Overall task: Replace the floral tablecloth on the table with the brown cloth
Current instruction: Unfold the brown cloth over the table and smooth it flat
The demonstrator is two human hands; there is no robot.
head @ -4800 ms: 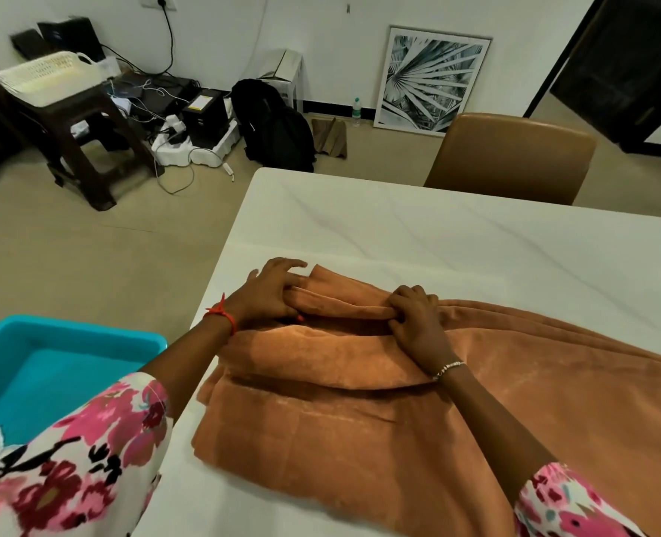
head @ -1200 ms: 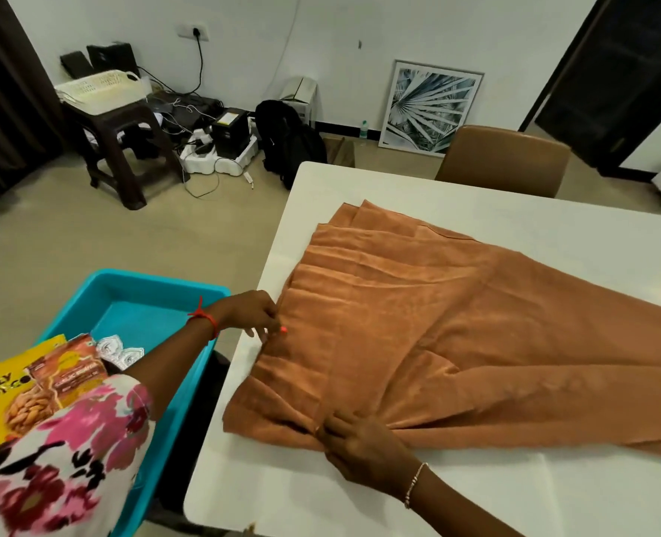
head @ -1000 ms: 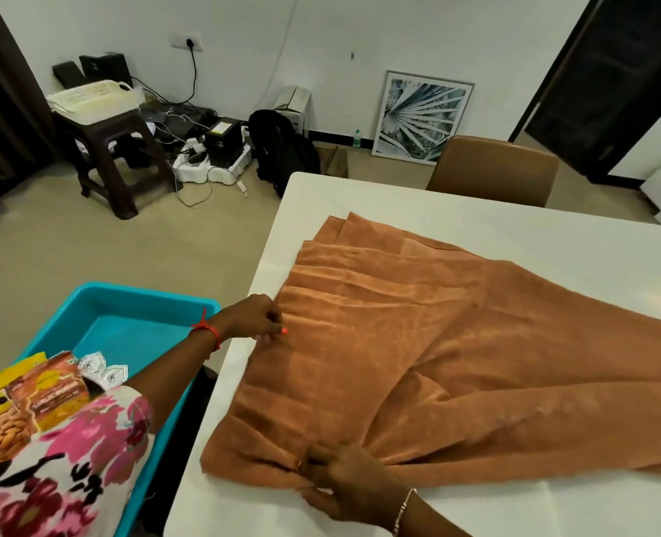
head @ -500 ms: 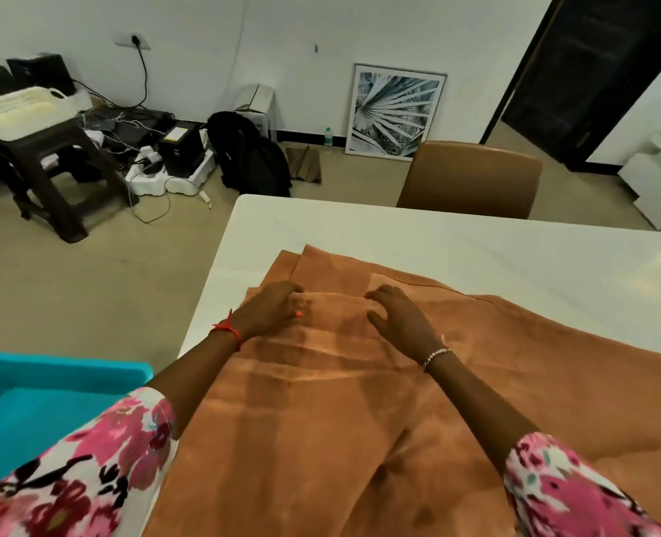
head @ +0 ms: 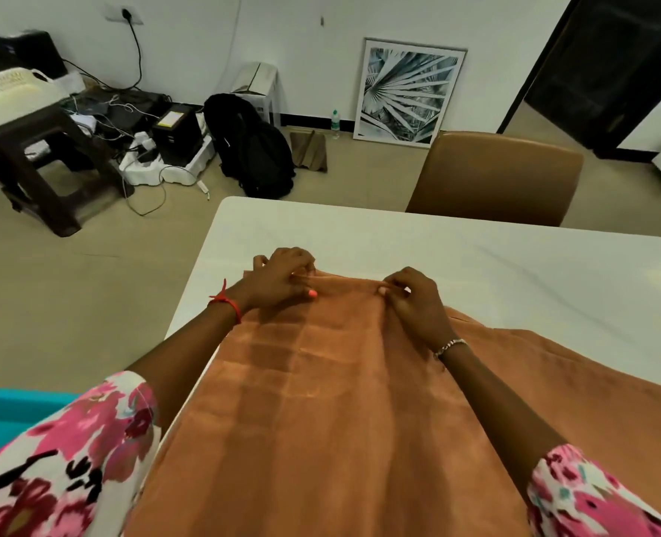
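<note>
The brown cloth (head: 340,412) lies partly unfolded over the near left part of the white table (head: 495,273), with crease lines across it and its near end running out of the frame's bottom. My left hand (head: 278,279) pinches a fold at the cloth's far edge near the table's left side. My right hand (head: 414,300) pinches the same far edge a little to the right. The floral tablecloth is not in view.
A tan chair (head: 495,176) stands at the table's far side. A turquoise bin (head: 7,416) sits on the floor at my left. Farther off are a black backpack (head: 251,149), a dark stool (head: 34,153) with a white basket, cables and a framed picture (head: 408,93).
Both hands have moved up from the cloth's left and near edges to its far edge and now pinch it. The top layer has been spread toward me.
</note>
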